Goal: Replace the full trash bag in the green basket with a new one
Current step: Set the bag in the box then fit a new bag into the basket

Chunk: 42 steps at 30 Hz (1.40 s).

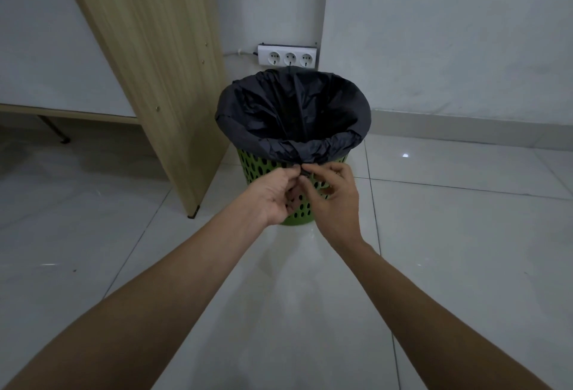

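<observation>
late | bag (294,110) lines basket (257,169), seemingly empty, so new | left hand (273,194), right hand (333,200) pinch its slack at near rim | remaining: snug it

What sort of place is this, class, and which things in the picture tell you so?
Probably the corner of an indoor room, perhaps an office or bedroom: a wooden desk panel, a three-socket power strip on the wall, and a green basket lined with a black trash bag.
</observation>
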{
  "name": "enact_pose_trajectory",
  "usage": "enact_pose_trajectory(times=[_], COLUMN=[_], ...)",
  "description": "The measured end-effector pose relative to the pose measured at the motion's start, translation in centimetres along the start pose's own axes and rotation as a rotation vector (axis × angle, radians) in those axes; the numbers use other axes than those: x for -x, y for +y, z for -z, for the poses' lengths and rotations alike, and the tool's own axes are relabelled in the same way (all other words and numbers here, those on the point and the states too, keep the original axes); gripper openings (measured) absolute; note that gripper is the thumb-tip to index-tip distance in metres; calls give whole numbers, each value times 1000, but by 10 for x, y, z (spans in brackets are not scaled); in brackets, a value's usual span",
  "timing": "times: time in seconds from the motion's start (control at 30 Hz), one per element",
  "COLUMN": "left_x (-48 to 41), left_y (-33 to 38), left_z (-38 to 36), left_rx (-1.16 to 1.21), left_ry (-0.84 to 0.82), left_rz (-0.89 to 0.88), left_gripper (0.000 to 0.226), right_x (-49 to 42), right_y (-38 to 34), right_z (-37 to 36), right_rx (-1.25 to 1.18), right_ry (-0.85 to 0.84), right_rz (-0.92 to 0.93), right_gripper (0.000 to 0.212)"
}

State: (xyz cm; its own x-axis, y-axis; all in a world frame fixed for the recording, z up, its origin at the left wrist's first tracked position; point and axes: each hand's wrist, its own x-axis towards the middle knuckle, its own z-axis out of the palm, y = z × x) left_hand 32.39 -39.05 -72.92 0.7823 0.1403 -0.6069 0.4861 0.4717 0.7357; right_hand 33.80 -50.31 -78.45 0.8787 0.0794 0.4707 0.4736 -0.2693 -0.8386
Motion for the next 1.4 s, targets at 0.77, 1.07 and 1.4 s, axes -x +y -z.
enact_pose_trajectory(times=[0.77, 1.07, 1.4], left_x=[-2, 1, 5], left_y=[8, 11, 7], left_z=[-15, -28, -42], left_rx=[80, 159, 185], left_ry=[229, 345, 347], left_rz=[-329, -371, -333], left_gripper=[21, 17, 14], right_x=[-36, -49, -62], right_y=[-33, -40, -65], right_z=[-6, -23, -10], right_rx=[-816, -933, -853], right_ry=[133, 153, -88], right_rz=[-969, -1140, -1054], right_gripper=[18, 11, 35])
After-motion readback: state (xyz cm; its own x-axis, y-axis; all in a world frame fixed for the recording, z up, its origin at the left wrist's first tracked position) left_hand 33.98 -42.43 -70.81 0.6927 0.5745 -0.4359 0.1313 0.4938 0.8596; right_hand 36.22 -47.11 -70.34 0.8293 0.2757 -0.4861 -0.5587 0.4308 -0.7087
